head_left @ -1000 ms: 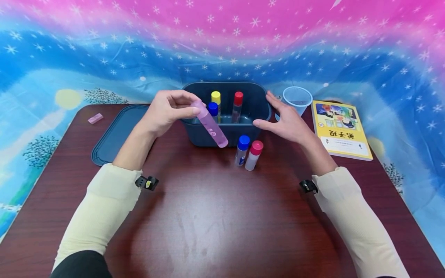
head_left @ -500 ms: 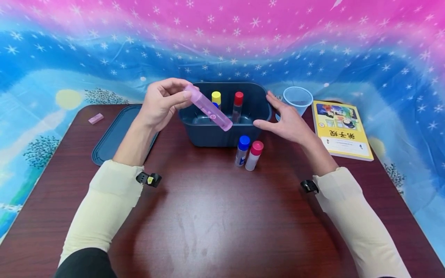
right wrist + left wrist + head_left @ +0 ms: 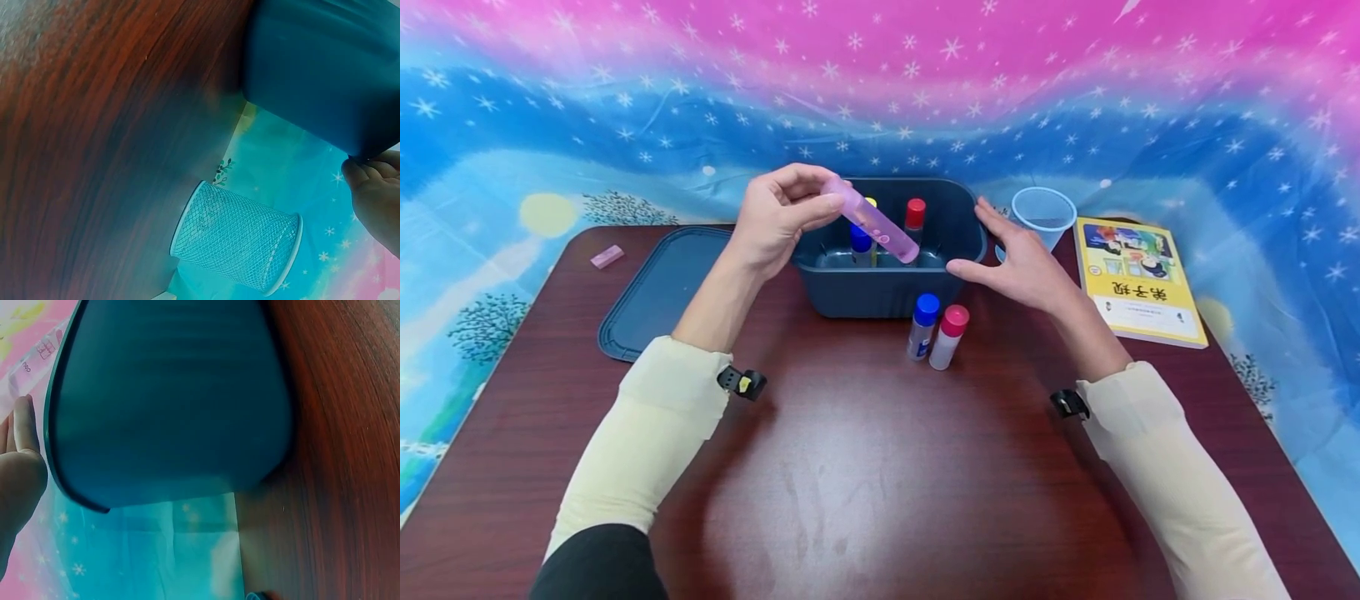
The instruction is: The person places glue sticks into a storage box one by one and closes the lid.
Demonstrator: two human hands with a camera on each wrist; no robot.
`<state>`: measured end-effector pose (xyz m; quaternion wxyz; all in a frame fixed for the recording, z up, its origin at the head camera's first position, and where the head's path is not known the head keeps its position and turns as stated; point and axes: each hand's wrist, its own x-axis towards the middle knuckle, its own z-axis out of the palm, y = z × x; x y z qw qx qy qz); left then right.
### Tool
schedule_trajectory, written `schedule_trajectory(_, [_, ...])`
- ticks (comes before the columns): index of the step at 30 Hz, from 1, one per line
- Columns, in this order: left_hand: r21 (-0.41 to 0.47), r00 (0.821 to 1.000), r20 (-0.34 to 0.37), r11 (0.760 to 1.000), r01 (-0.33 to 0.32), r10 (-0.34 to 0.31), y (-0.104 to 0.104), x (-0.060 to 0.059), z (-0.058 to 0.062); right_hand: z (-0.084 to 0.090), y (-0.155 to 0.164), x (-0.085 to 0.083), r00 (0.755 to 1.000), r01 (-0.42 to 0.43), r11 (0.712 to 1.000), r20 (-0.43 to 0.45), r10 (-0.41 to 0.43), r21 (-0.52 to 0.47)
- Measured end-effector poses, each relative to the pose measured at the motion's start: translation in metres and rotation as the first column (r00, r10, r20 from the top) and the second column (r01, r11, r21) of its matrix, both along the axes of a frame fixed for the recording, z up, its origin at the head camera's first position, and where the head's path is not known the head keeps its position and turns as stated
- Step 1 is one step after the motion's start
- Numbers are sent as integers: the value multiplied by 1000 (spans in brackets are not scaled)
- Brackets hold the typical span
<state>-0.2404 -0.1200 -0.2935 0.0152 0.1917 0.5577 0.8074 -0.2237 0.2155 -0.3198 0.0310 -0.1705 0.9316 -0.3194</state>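
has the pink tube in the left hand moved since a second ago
Yes. The pink tube has risen from in front of the blue bin's near wall to over its opening, held by the left hand.

Dark reddish-brown wood-grain tabletop (image 3: 865,467) with rounded far corners. Resting directly on it: a dark blue bin (image 3: 887,287) at the far centre; its flat lid (image 3: 655,292) to the left, just beside the bin; a small pink eraser (image 3: 606,256) near the far left corner; two capped tubes, one blue-capped (image 3: 922,325) and one pink-capped (image 3: 949,336), standing side by side just in front of the bin; a light blue mesh cup (image 3: 1041,212) right of the bin; and a yellow book (image 3: 1138,279) at the far right.
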Motion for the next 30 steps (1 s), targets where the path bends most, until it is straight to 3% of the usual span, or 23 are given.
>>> schedule_trajectory(8, [-150,998,-66,988,-18,8,18,-3,0,0,1,0,1000,-4,1000,-2,4,1])
schedule_trajectory(11, [-240,995,-98,970,-46,23,25,-5,0,0,1,0,1000,-4,1000,-4,4,1])
schedule_trajectory(16, [-402,983,-180,909,-111,40,35,-7,0,0,1,0,1000,-8,1000,-5,8,-3])
schedule_trajectory(22, [-540,978,-206,830,-143,34,45,-14,-2,0,1,0,1000,-8,1000,4,8,-11])
schedule_trajectory(30, [-617,970,-244,773,-146,-12,54,-23,-3,1,1,-1,1000,-9,1000,8,9,-6])
